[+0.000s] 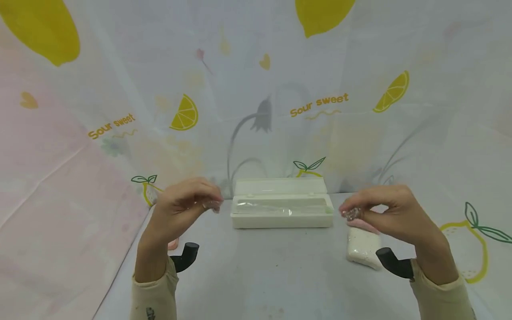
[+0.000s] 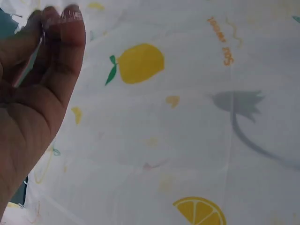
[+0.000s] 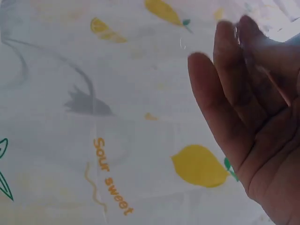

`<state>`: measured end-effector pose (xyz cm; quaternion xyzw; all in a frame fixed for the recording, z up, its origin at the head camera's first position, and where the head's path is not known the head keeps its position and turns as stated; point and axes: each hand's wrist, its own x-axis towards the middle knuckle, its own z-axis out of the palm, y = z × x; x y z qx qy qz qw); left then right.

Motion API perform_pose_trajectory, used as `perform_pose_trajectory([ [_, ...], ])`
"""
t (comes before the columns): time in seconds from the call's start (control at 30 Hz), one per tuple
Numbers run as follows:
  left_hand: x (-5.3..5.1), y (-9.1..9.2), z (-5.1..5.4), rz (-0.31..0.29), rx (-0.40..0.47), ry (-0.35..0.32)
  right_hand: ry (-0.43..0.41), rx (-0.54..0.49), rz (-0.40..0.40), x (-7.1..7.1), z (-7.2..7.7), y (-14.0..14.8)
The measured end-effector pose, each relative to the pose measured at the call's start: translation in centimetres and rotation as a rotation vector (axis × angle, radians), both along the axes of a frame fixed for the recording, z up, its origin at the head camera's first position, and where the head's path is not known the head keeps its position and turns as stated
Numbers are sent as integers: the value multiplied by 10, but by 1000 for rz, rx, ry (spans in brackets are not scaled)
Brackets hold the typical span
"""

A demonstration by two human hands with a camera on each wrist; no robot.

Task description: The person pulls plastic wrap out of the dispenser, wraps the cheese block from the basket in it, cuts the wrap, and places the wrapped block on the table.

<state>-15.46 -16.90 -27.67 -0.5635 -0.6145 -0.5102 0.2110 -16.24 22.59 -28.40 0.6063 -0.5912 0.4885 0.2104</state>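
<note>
My left hand (image 1: 186,206) is raised left of a long white box (image 1: 282,221), its thumb and fingertips pinching crinkled clear plastic film (image 1: 212,205). On the box's other side, my right hand (image 1: 390,211) pinches similar clear film (image 1: 353,214) at its fingertips. Shiny film edges (image 2: 70,17) also show at the fingertips in the left wrist view. Whether one sheet spans both hands is hard to tell, since it is see-through. The box lies lengthwise with its lid (image 1: 280,186) raised at the back; glints show across its top.
A rounded white speckled object (image 1: 363,246) lies on the table below my right hand, with a pink piece (image 1: 366,226) behind it. Another pink item (image 1: 173,244) is mostly hidden by my left wrist. A lemon-printed cloth (image 1: 256,89) hangs behind the table.
</note>
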Motion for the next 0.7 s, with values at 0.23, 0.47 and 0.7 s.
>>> perform_pose_trajectory([
  [0.23,-1,-9,-30,-310,-377,-147,-137,388,303,-6,-39,8],
  [0.47,-5,-4,-92,-502,-661,-656,-443,636,402,-8,-86,2],
  [0.7,-3,17,-151,-627,-966,-986,-714,828,539,-12,-139,-14],
])
